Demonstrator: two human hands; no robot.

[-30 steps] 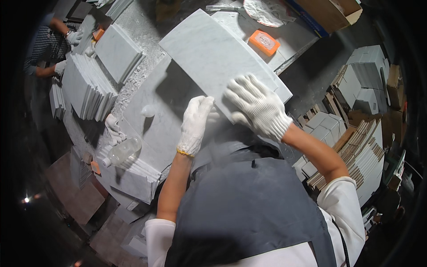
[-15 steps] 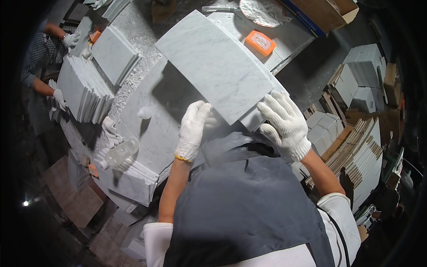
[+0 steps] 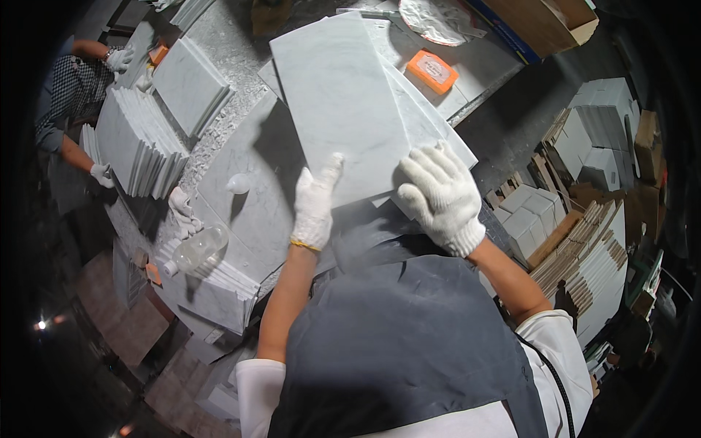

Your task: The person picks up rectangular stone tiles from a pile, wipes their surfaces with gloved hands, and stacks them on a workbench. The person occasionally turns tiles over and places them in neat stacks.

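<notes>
A white, grey-veined marble tile (image 3: 339,102) lies turned across other tiles (image 3: 427,124) of the same stone, whose edges show to its right. My left hand (image 3: 316,201), in a white knit glove, grips its near left corner with the thumb on top; the fingers beneath are hidden. At the near right corner my gloved right hand (image 3: 442,197) is closed against the edge, fingers bent and pressed together. The stack rests on a stone-topped bench (image 3: 252,157). An orange block with a pale label (image 3: 432,71) lies beyond the stack's right side.
A clear plastic bottle (image 3: 197,250) lies on tiles at the left, near a crumpled white glove (image 3: 182,208). Several tile stacks (image 3: 135,142) stand farther left, where another person's gloved hand (image 3: 102,175) touches one. A cardboard box (image 3: 551,25) is at the far right.
The top tile has turned clockwise, leaving more of the tiles beneath exposed at its right. My left hand has come onto its near corner; my right hand has shifted left.
</notes>
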